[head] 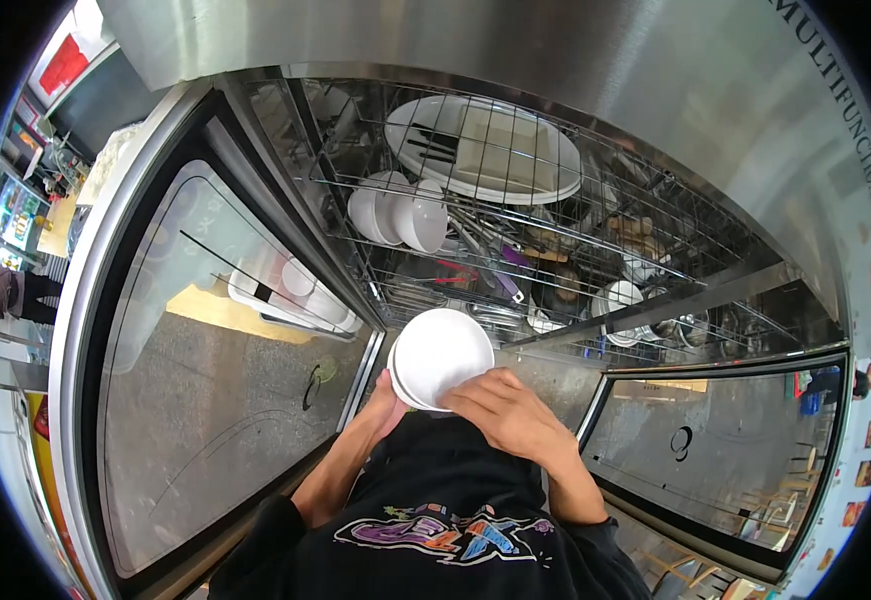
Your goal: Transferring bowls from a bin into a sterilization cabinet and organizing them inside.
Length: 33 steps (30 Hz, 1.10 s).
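At the front of my body I hold a small stack of round white dishes [441, 356], with a second rim showing below the top one. My left hand [387, 405] supports the stack from the left and below, its fingers largely hidden underneath. My right hand [510, 416] lies over the near right rim, with the fingertips on the top dish and the thumb out of sight. Beyond the stack stands a stainless-steel dish cabinet [480, 37] with wire shelves. White bowls [420, 217] and a large oval white platter [555, 180] are inside it.
Glass doors stand swung out on the left [203, 420] and right [713, 450]. Lower shelves hold utensils, including one with a purple handle [509, 286], and white cups [619, 300]. A person [12, 292] stands at far left. Wooden stools show at lower right.
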Available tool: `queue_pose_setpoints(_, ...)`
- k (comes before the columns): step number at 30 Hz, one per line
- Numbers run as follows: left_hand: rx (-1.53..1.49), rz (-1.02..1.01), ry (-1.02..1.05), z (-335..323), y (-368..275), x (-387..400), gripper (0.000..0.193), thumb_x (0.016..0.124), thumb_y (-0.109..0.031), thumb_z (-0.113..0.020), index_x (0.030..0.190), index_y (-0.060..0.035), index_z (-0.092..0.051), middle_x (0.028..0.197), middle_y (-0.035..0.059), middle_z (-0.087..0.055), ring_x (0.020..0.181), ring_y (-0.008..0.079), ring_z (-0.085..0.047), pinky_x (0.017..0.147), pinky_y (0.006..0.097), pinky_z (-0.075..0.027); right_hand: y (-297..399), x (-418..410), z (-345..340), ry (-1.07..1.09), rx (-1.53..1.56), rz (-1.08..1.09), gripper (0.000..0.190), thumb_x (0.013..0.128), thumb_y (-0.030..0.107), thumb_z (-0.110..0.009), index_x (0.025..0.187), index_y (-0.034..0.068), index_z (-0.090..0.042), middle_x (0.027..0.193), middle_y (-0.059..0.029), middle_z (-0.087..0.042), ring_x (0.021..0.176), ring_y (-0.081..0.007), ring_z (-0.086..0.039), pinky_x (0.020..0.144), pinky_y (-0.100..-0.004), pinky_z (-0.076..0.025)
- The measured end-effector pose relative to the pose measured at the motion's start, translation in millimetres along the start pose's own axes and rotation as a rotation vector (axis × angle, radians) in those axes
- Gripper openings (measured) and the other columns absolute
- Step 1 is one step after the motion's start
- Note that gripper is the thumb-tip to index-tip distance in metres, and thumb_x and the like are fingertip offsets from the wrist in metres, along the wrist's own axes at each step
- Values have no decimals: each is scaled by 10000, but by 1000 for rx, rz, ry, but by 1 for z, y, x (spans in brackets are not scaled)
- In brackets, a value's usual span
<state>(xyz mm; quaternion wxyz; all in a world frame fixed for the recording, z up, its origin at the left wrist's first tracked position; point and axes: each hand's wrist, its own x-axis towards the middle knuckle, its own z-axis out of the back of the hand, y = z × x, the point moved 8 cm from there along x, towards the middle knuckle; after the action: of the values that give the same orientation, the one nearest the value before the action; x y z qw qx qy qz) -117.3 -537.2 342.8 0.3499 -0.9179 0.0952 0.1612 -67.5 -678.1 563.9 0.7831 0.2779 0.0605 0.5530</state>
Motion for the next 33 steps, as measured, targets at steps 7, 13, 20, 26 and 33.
queue_pose_setpoints(7,10,0,35,-6,0,0,1289,711,-899,-653,1611,-46,-304,1605,116,-438,1484,248,-413,1234,464,-336,8,1,-4,62,-15,29,476,777,37,-697,1253,59,-699,1169,-40,-684,1120,-217,-628,1000,-375,-458)
queue_pose_setpoints(13,65,-23,49,-5,-2,-3,1301,681,-967,-579,1610,-94,-324,1596,135,-448,1462,288,-460,1193,480,-412,13,7,-11,104,3,18,466,807,30,-689,1267,90,-720,1196,-41,-721,1125,-225,-655,1009,-372,-474)
queue_pose_setpoints(20,-18,-32,33,9,-6,-20,1339,653,-916,-673,1589,-14,-350,1602,123,-450,1479,267,-423,1240,456,-326,-14,42,12,-162,340,55,363,906,125,-726,1264,66,-716,1226,-95,-733,1118,-247,-681,1001,-395,-507)
queue_pose_setpoints(26,18,60,-227,31,1,-39,1364,643,-933,-647,1605,-22,-321,1620,118,-426,1515,263,-372,1248,458,-314,-133,98,-4,-534,449,-437,361,957,116,-695,1292,-14,-669,1225,-177,-726,1092,-272,-705,937,-362,-535)
queue_pose_setpoints(33,14,-13,-175,25,-24,-65,1375,634,-954,-600,1628,-58,-284,1630,112,-409,1524,274,-357,1242,476,-318,-169,171,-46,-526,83,-359,401,947,248,-719,1218,-45,-676,1119,-236,-731,999,-381,-713,902,-427,-546)
